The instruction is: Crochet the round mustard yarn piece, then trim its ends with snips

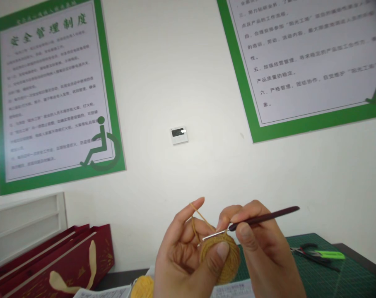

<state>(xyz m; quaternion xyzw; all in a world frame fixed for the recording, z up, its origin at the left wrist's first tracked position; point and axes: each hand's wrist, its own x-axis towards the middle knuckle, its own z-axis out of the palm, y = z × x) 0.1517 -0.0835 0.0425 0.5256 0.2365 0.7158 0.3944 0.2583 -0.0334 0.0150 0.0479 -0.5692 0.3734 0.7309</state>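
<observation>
My left hand (188, 252) pinches a round mustard-coloured crochet piece (231, 265) between thumb and fingers. A strand of the same yarn (203, 216) runs over its raised index finger down to the piece. In my right hand (262, 244) is a crochet hook (268, 216) with a dark red handle, held between thumb and fingers like a pen. The hook's metal tip lies at the upper edge of the piece, near the left thumb. Whether the tip sits inside a stitch I cannot tell.
A yellow yarn ball (142, 287) and printed sheets (234, 289) lie below the hands. Pliers (315, 253) and a bright green-handled tool (331, 255) rest on a green cutting mat (355, 271). Dark red gift bags (79, 265) stand left. Posters hang on the wall.
</observation>
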